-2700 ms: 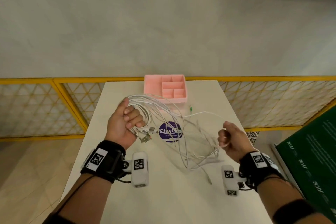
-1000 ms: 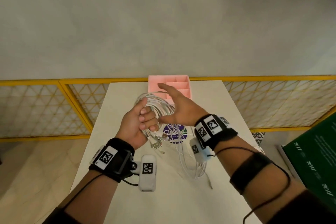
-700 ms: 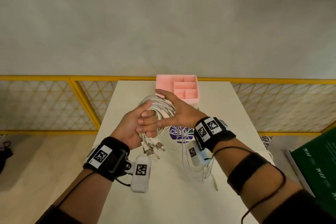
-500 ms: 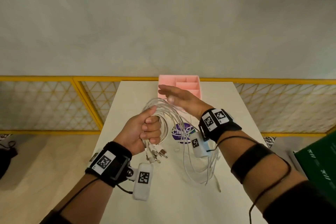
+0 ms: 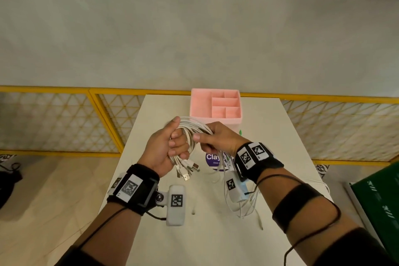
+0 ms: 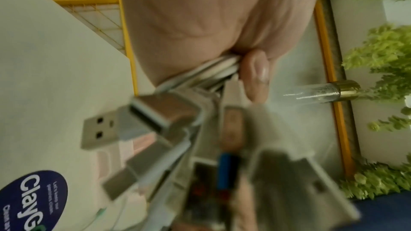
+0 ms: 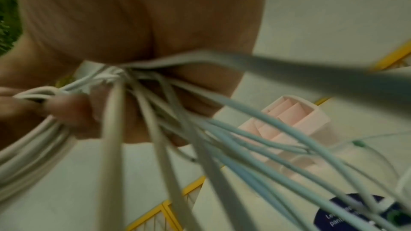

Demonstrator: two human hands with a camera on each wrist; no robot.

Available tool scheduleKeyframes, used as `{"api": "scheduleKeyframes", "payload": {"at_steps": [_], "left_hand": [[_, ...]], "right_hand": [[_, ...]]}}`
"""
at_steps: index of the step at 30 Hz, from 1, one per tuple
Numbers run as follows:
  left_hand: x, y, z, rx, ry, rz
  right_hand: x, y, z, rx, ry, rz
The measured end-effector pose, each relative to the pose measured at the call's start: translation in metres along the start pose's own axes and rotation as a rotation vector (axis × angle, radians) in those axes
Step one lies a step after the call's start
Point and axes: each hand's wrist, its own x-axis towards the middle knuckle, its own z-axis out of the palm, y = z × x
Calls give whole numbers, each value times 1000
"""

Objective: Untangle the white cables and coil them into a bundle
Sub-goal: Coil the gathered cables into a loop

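My left hand [image 5: 170, 147] grips a coil of white cables [image 5: 190, 127] above the white table [image 5: 269, 127], its fingers wrapped round the strands. Several USB plugs [image 5: 186, 170] hang out below that fist; in the left wrist view they fill the front as USB plugs [image 6: 124, 124] under the left hand [image 6: 253, 69]. My right hand [image 5: 216, 138] holds the same strands just to the right, thumb and fingers curled round them. Loose cable lengths [image 5: 241, 203] trail down past the right wrist onto the table. The right wrist view shows cables [image 7: 177, 111] fanning out from the right hand [image 7: 115, 76].
A pink compartment organiser [image 5: 216, 103] stands at the table's far edge, behind the hands. A round purple sticker [image 5: 213, 158] lies under the right wrist. Yellow mesh fencing [image 5: 64, 119] runs along the far side. A green board [image 5: 380, 201] sits low at right.
My right hand came in from the right, passed the cables around over the coil, and now grips the strands beside the left hand. The left hand kept its hold throughout.
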Motion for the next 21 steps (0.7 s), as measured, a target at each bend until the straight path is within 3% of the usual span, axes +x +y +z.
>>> {"api": "scheduleKeyframes", "payload": {"at_steps": [3,6,11,17,19,21], "left_hand": [[1,-5,4,36,37,62],[3,1,5,-49,136,167],[9,8,-1,-153,237,228],[10,0,2,-228,301,281],[9,-1,3,-240,312,287],[8,-6,9,-215,323,297]], "right_hand": [[-7,9,-1,2,-26,19],[-17,35,-6,-158,1,92],[-41,87,-3,-131,169,220],[-61,97,-31,-432,270,312],[-68,97,-51,-639,416,302],[-71,95,-67,-874,669,236]]}}
